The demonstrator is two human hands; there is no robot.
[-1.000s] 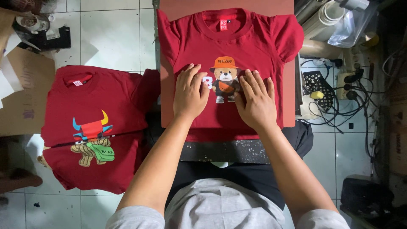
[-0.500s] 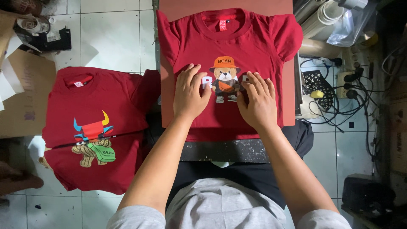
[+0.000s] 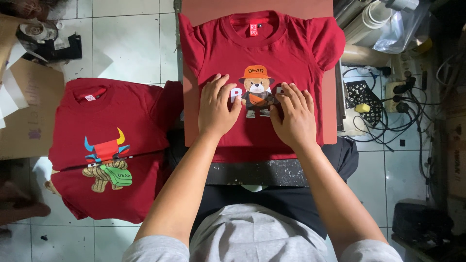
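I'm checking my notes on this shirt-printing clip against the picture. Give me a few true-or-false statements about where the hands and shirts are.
1. Both hands rest flat on the red T-shirt on the board. True.
2. The left hand covers the bear print fully. False: the bear shows between the left hand and the right hand.
3. A pile of red shirts lies on the floor tiles to the person's left. True.
4. The T-shirt under the hands is folded in half. False: it lies spread out, collar and both sleeves showing.
5. Cables lie to the person's left. False: they are on the right.
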